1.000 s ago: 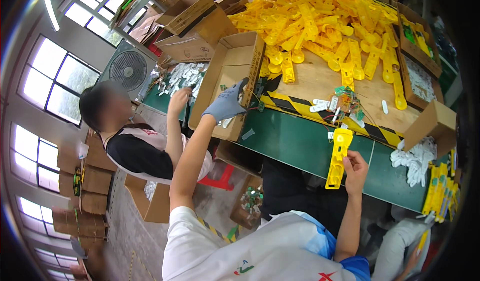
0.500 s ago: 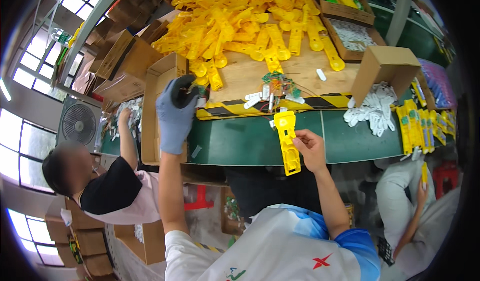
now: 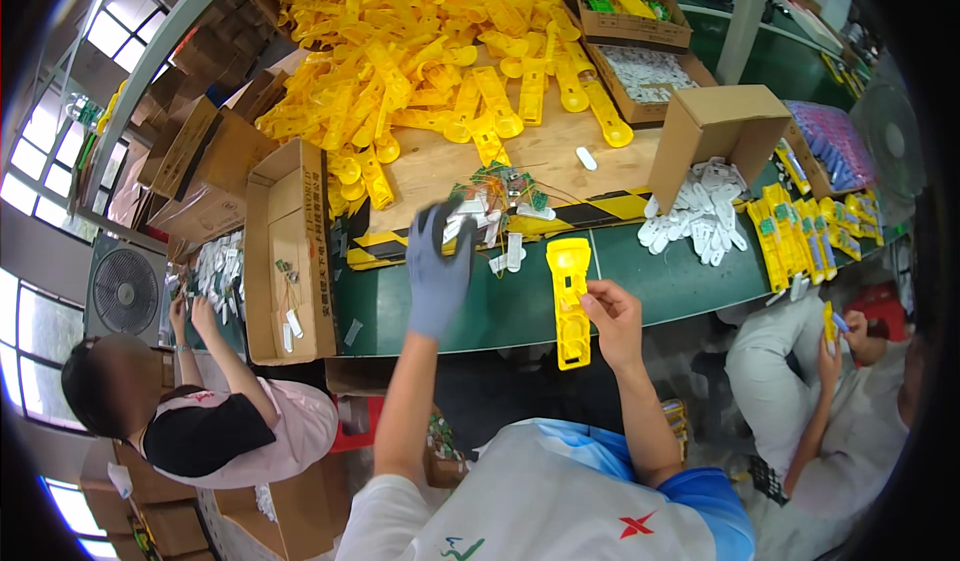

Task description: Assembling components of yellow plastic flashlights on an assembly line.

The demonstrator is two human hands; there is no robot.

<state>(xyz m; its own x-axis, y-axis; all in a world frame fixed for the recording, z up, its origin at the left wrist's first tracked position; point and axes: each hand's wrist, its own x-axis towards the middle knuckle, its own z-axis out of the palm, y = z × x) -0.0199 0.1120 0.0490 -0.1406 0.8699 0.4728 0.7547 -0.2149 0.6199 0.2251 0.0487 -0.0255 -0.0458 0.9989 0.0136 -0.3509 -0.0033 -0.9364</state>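
Observation:
My right hand [image 3: 615, 321] pinches the lower side edge of a yellow plastic housing [image 3: 570, 306], which is held upright over the table's front edge, its hollow, ribbed inside showing. On my left hand [image 3: 440, 276] is a grey-blue glove with dark fingertips. Its thumb and fingers are apart, somewhat smeared by motion, and nothing shows between them. They are at the left side of a small heap of green circuit boards [image 3: 497, 176] with thin wires and white plastic pieces [image 3: 514, 252]. The heap lies across the black-and-yellow striped edge [image 3: 600, 209] of the wooden board.
A big pile of yellow housings [image 3: 400, 71] covers the back. Left stands an open cardboard box [image 3: 318, 251] with a few parts inside. Right, white pieces [image 3: 700, 216] spill from a tipped box [image 3: 715, 126], near finished-looking yellow units [image 3: 790, 241]. Co-workers sit at both sides.
My left hand has moved right, from beside the cardboard box to the circuit-board heap. My right hand keeps hold of the yellow housing, now more upright. The whole view has shifted a little.

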